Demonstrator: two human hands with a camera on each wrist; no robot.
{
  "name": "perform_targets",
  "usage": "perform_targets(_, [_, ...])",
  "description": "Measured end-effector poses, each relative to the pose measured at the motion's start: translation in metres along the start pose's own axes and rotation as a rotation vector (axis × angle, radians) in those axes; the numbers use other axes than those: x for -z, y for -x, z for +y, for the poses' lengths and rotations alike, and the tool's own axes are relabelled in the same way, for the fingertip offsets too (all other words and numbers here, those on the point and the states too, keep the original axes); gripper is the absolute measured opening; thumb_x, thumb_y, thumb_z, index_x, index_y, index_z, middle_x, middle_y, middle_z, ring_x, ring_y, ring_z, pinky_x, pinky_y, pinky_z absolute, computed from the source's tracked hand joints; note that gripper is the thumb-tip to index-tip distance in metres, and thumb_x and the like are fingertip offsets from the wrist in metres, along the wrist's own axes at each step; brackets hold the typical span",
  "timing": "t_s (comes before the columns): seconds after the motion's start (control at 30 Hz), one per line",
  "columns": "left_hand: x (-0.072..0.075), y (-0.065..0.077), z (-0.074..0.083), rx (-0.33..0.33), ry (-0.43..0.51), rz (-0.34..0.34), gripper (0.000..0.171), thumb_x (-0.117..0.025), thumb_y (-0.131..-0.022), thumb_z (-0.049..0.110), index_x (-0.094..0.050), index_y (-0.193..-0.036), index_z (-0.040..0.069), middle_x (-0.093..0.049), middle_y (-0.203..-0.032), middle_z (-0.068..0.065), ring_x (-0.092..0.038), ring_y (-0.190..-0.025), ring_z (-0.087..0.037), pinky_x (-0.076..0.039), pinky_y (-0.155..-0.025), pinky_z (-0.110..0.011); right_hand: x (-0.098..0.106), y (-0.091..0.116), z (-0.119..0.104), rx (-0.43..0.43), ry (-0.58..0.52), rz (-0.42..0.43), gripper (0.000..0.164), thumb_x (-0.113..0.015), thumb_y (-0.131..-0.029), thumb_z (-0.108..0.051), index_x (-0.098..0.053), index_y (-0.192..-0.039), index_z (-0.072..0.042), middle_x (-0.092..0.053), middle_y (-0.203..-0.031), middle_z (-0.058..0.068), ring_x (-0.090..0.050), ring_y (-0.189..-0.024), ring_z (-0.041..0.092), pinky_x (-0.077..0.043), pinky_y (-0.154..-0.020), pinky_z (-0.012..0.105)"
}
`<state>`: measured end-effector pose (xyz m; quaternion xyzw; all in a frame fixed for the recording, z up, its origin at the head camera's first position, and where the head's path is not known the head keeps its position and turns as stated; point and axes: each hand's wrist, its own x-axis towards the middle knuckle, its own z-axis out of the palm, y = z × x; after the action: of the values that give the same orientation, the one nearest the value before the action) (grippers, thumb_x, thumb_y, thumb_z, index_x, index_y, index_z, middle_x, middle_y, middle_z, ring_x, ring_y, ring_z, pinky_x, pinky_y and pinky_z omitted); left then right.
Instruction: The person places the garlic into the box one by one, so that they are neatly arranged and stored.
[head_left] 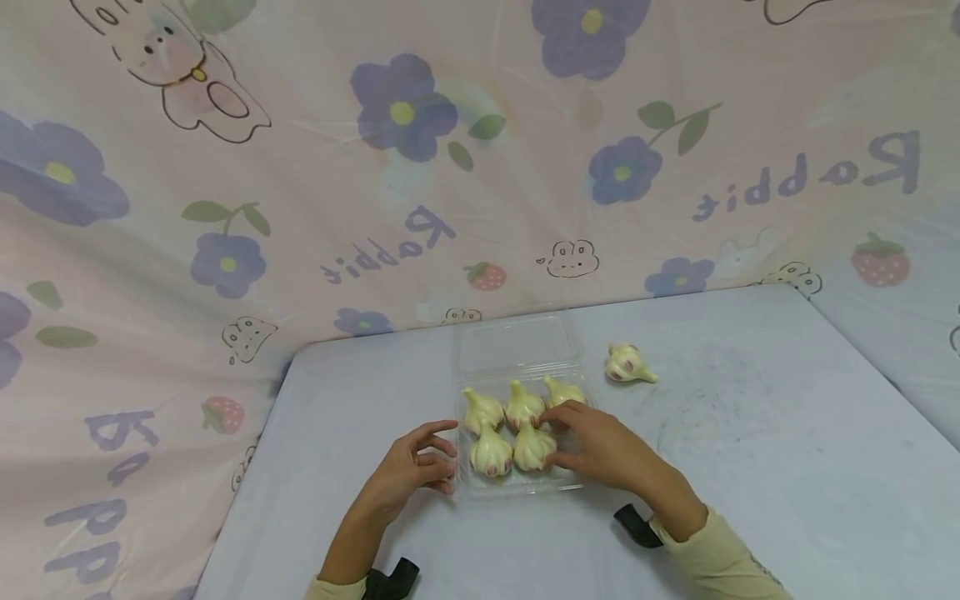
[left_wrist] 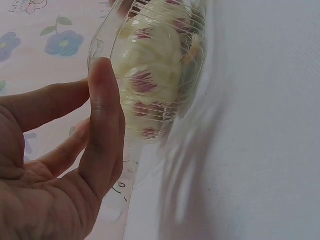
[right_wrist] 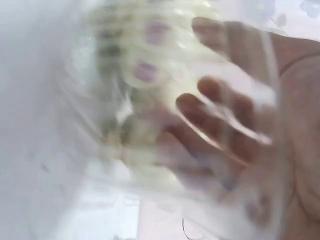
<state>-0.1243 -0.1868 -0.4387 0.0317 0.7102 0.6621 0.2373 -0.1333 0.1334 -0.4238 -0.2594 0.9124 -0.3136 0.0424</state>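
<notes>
A clear plastic box [head_left: 517, 490], lid folded back, holds several garlic bulbs [head_left: 491, 454] with pale skins and purplish patches. My left hand [head_left: 408, 471] is at the box's left side; in the left wrist view a fingertip [left_wrist: 102, 72] meets the clear wall, fingers loosely bent. My right hand [head_left: 603, 446] reaches over the right side into the front right part of the box. Its fingertips are beside the front middle garlic bulb [head_left: 531, 450], with thumb and fingers spread apart. The right wrist view is blurred, showing fingers [right_wrist: 200, 107] through the clear plastic.
One more garlic bulb [head_left: 628, 364] lies on the white table [head_left: 750, 467], to the right of the open lid [head_left: 516, 343]. A printed cloth [head_left: 480, 192] hangs behind the table and along its left side. Dark straps with stubs sit at both wrists.
</notes>
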Motion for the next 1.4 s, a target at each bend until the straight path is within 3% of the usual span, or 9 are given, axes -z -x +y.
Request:
perform_targets(0.27, [0.002,0.002,-0.001,-0.007,0.0,0.002,0.068,-0.068,-0.087,-0.004,-0.04,-0.149,0.003,-0.055,-0.107,-0.009,-0.065,-0.078,-0.013,-0.062,-0.067,-0.03,0.025,0.004,0.016,-0.012,-0.104,0.094,0.045,-0.074,-0.09,-0.024,-0.059,-0.131,-0.012,-0.065,-0.126,0.003,-0.066,-0.109,0.024,-0.056,-0.088,0.047])
perform_targets(0.63, [0.0,-0.001,0.001,-0.024,-0.013,-0.009,0.068,-0.068,-0.088,-0.001,-0.039,-0.149,0.002,-0.055,-0.108,-0.01,-0.065,-0.079,-0.012,-0.062,-0.068,-0.029,0.048,0.009,0.046,-0.024,-0.029,0.157,0.041,-0.07,-0.093,-0.024,-0.06,-0.13,-0.009,-0.065,-0.127,0.008,-0.067,-0.107,0.025,-0.056,-0.089,0.045])
perform_targets(0.9, [0.001,0.002,-0.001,-0.019,-0.006,0.002,0.069,-0.069,-0.088,-0.002,-0.039,-0.149,0.001,-0.055,-0.108,-0.01,-0.065,-0.078,-0.013,-0.062,-0.067,-0.029,0.07,0.011,0.094,-0.03,0.066,0.148,0.04,-0.07,-0.094,-0.022,-0.059,-0.128,-0.006,-0.066,-0.122,0.011,-0.067,-0.106,0.029,-0.056,-0.088,0.049])
perform_targets(1.1, [0.002,0.001,-0.001,-0.022,-0.006,-0.005,0.069,-0.069,-0.088,0.0,-0.038,-0.149,0.001,-0.054,-0.107,-0.009,-0.065,-0.079,-0.012,-0.062,-0.067,-0.029,0.084,0.013,0.133,-0.095,0.132,0.131,0.043,-0.071,-0.093,-0.025,-0.059,-0.129,-0.004,-0.065,-0.121,0.015,-0.066,-0.105,0.032,-0.055,-0.086,0.051])
perform_targets(1.23, [0.002,0.001,-0.002,-0.02,0.0,0.0,0.069,-0.069,-0.087,-0.001,-0.039,-0.149,0.001,-0.054,-0.107,-0.008,-0.065,-0.079,-0.012,-0.062,-0.067,-0.029,0.089,0.009,0.151,-0.127,0.13,0.095,0.045,-0.07,-0.094,-0.031,-0.06,-0.128,-0.003,-0.066,-0.121,0.017,-0.066,-0.104,0.033,-0.055,-0.086,0.051])
perform_targets(1.4, [0.0,0.0,-0.003,-0.019,0.001,-0.004,0.069,-0.07,-0.087,0.001,-0.04,-0.149,0.002,-0.055,-0.108,-0.009,-0.065,-0.08,-0.012,-0.062,-0.068,-0.029,0.091,0.004,0.166,-0.099,0.186,0.033,0.043,-0.072,-0.092,-0.032,-0.064,-0.122,-0.002,-0.067,-0.115,0.012,-0.066,-0.102,0.031,-0.055,-0.086,0.051])
